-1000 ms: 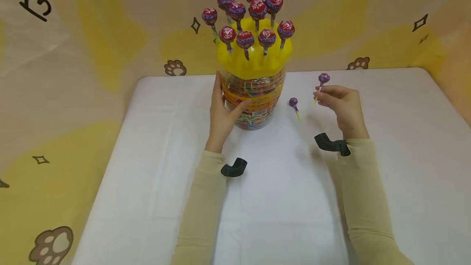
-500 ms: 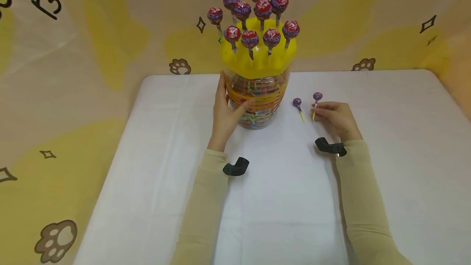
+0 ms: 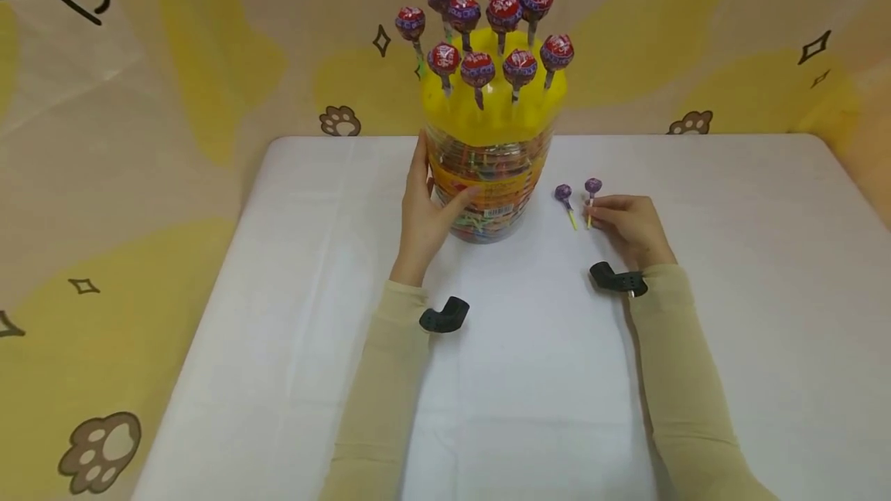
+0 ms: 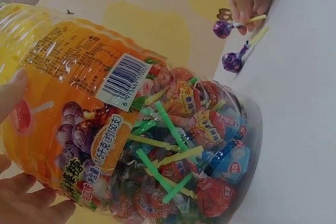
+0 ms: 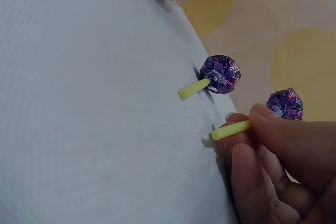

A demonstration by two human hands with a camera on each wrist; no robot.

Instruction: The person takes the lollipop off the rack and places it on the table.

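My left hand (image 3: pixel 426 215) grips the left side of a big clear jar (image 3: pixel 487 229) full of wrapped lollipops, its thumb across the orange label (image 4: pixel 68 93). On top, the yellow lid (image 3: pixel 487 118) holds several upright lollipops with red and purple wrappers. To the right of the jar, my right hand (image 3: pixel 629 224) pinches the yellow stick of a purple lollipop (image 3: pixel 593 186) between thumb and fingers, low over the table. A second purple lollipop (image 3: pixel 563 192) lies between that hand and the jar; its yellow stick points toward me.
A white cloth covers the table (image 3: pixel 529 377). Behind it hangs a yellow and beige backdrop (image 3: pixel 223 60) with paw prints and stars. A black camera mount (image 3: pixel 444 315) sits on my left wrist and another black mount (image 3: pixel 618 279) on my right.
My right hand has lowered the purple lollipop toward the table and shifted it left, beside the lying one. My left hand still holds the jar in place.
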